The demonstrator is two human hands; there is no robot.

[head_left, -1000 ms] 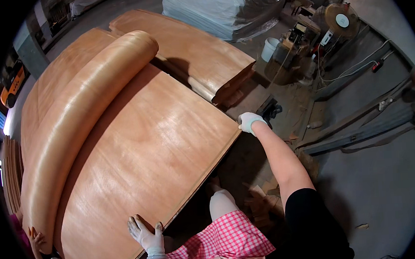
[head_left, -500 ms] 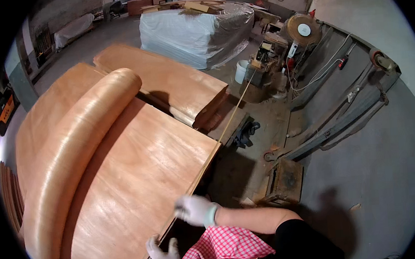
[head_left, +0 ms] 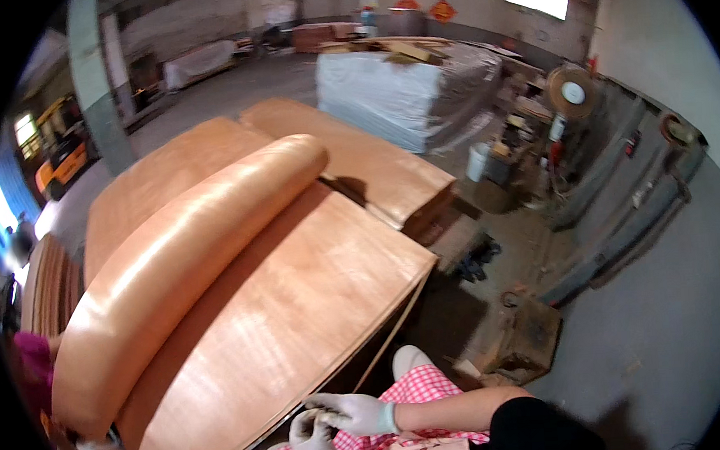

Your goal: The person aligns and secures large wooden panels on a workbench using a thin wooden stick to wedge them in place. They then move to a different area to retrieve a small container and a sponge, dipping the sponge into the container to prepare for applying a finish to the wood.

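Already, a thin strip point(head_left: 394, 330) slants off the veneer stack point(head_left: 298, 291), a veneer roll point(head_left: 181, 256) still rolled up on top; left hand point(head_left: 314, 445) and right hand point(head_left: 357, 413) meet beside the stack, half-curled, grip unclear.

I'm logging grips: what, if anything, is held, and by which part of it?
It cannot be told: left hand and right hand overlap near the thin strip, hiding any grip.

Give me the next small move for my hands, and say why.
Probably draw the thin strip clear of the wooden sheet: it slants down from near the sheet's right-hand corner toward your right hand, and your left hand is close beside that one. Whether either hand grips the strip is hard to tell.
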